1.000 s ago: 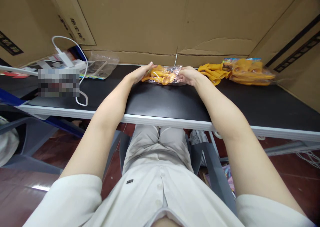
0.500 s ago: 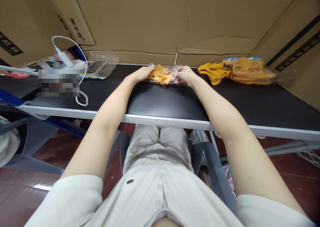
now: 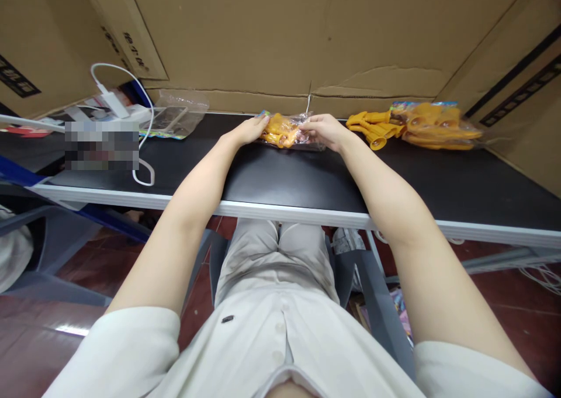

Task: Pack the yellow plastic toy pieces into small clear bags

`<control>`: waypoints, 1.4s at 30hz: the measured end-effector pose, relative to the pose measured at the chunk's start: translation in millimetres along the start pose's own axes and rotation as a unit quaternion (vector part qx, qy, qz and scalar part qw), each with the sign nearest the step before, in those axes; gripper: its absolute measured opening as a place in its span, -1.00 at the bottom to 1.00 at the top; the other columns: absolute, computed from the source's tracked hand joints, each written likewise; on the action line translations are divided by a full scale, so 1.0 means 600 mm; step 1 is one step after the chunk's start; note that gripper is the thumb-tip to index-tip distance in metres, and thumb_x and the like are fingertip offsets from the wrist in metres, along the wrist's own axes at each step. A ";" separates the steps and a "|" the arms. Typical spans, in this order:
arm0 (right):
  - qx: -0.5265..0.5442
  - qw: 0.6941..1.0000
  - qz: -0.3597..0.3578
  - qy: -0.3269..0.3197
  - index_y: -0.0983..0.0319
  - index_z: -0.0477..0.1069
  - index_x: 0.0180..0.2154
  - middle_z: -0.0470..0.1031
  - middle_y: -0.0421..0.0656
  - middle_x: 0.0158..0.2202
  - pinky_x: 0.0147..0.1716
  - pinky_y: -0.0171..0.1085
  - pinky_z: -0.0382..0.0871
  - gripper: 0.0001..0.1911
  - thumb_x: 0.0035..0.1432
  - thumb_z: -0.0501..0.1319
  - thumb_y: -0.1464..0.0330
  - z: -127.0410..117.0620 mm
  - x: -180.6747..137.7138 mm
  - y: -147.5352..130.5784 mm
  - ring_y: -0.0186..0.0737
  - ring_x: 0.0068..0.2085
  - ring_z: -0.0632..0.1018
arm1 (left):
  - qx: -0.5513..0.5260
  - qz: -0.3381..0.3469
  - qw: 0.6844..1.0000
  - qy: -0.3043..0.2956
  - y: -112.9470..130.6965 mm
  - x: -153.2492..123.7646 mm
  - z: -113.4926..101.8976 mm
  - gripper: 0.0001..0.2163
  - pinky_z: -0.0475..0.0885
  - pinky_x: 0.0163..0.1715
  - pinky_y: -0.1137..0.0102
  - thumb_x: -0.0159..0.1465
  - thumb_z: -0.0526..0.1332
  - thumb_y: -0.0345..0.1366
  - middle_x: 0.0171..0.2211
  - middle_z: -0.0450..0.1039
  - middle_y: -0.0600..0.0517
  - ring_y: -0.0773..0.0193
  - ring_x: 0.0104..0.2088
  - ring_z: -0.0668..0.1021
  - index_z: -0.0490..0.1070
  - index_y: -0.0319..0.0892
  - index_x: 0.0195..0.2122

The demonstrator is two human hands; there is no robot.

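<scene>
A clear plastic bag (image 3: 280, 136) with orange-yellow plastic pieces inside lies on the black tabletop, close to the cardboard at the back. My left hand (image 3: 250, 130) is closed on its left end, near a bit of coloured label. At the other end, the fingers of my right hand (image 3: 326, 130) are closed on the loose clear film. The fingertips are partly lost in the plastic's glare. To the right of that hand lie loose orange-yellow plastic pieces with round, cup-like ends (image 3: 374, 130).
A larger filled bag (image 3: 440, 126) of orange-yellow pieces rests at the right. On the left are a flat clear packet (image 3: 175, 114), a white charger with its cable (image 3: 114, 103) and a blurred-out patch. Cardboard walls (image 3: 280, 35) enclose the back; a metal edge (image 3: 289, 211) runs along the front.
My right hand has shifted slightly, its fingers now straighter and further over the bag's right part. My left hand stays almost where it was.
</scene>
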State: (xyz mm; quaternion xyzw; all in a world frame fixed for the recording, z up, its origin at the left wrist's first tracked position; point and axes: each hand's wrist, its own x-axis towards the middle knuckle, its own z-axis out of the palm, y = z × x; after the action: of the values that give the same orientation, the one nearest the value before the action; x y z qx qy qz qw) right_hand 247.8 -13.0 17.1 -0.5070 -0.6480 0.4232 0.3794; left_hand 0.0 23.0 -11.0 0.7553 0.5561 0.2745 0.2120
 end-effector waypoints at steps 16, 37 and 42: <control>-0.419 0.889 -0.117 0.143 0.23 0.51 0.16 0.52 0.20 0.26 0.36 0.41 0.23 -0.61 0.37 0.27 0.25 -0.046 0.046 0.054 0.37 0.32 0.45 | 0.045 -0.031 0.998 0.030 0.013 -0.015 -0.002 -0.44 0.18 0.53 0.23 0.51 0.12 -0.21 0.46 0.43 -0.23 -0.07 0.49 0.41 0.39 -0.30 0.49; -0.236 0.956 -0.004 0.175 0.39 0.36 0.25 0.55 0.18 0.16 0.37 0.12 0.41 -0.43 0.28 0.43 0.46 -0.030 0.069 0.082 0.18 0.28 0.56 | -0.173 -0.130 0.973 0.085 0.030 -0.012 0.006 -0.88 0.44 -0.26 0.47 0.45 0.23 -0.46 -0.28 0.64 -0.05 0.24 -0.22 0.66 0.49 -0.17 -0.25; -0.040 0.984 0.027 0.170 0.26 0.36 0.04 0.55 -0.13 -0.16 0.11 -0.15 0.59 -0.64 0.28 0.32 0.63 0.000 0.054 0.066 -0.16 -0.07 0.64 | -0.270 -0.170 0.945 0.067 0.038 -0.013 0.007 -0.90 0.41 -0.26 0.46 0.44 0.26 -0.47 -0.39 0.53 0.06 0.31 -0.33 0.61 0.40 -0.16 -0.20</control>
State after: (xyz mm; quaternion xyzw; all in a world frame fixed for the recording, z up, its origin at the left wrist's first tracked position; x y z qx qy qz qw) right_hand 254.5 23.6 -18.0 -0.6036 -0.5768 0.3148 0.4515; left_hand 17.2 8.8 -1.2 0.5439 0.5940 0.4243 0.4139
